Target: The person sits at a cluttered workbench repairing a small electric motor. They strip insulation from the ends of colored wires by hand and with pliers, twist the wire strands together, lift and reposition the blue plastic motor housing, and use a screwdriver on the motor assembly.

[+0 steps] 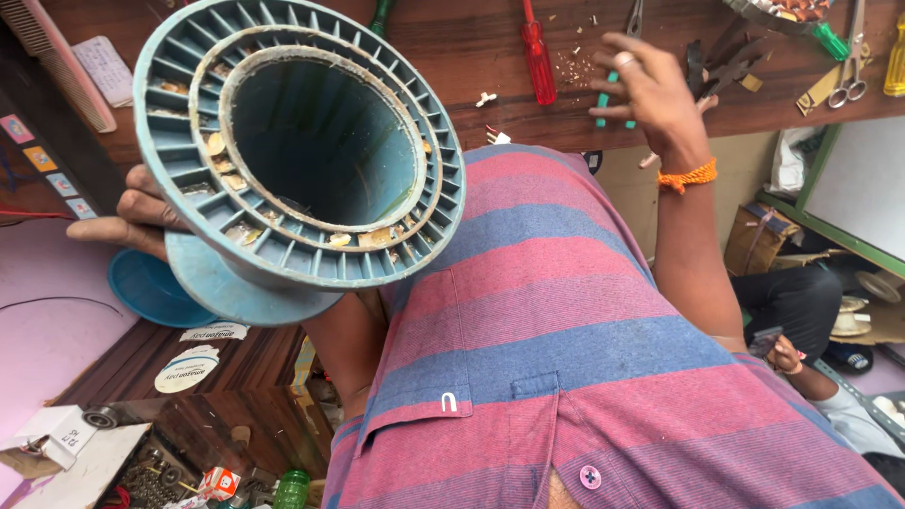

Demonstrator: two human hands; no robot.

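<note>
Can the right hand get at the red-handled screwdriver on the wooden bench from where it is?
Probably yes. The right hand is open over the bench, close beside the red-handled screwdriver, with only small scraps lying between them.

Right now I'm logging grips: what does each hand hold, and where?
The left hand grips the blue ribbed spool by its outer rim. The right hand reaches over the bench, holding nothing visible.

Right hand over bench: red screwdriver left, pliers right, bare wood between. Spool blocks left side.
</note>
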